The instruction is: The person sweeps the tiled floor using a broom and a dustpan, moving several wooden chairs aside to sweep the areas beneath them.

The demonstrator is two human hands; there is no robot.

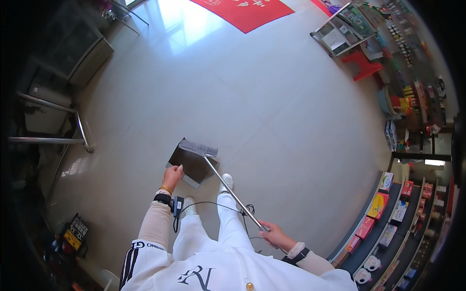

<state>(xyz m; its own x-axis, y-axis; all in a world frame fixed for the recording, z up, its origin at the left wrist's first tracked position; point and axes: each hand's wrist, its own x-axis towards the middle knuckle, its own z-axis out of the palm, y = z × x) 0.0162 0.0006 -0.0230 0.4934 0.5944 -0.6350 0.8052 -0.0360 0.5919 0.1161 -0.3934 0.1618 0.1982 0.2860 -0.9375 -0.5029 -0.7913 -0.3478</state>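
Note:
My left hand (pixel 172 177) is closed over the near-left side of a dark dustpan (pixel 193 169), on what looks like its handle, mostly hidden by my fingers. My right hand (pixel 275 234) grips the metal pole (pixel 233 194) of a broom at lower centre-right. The pole slants up-left to a grey bristled head (pixel 198 147), which lies across the far part of the dustpan. My feet in white shoes (pixel 226 183) stand just behind the dustpan. A black cable hangs between my wrists, from a device (pixel 177 207) strapped at the left one.
Curved shelves (pixel 398 228) of boxed goods line the lower right. Farther up are a red stool (pixel 361 68), a wheeled rack (pixel 342 31) and more goods. Metal rails (pixel 46 140) and a cabinet (pixel 90 63) stand left. A red mat (pixel 247 17) lies on the tiled floor (pixel 272 97) ahead.

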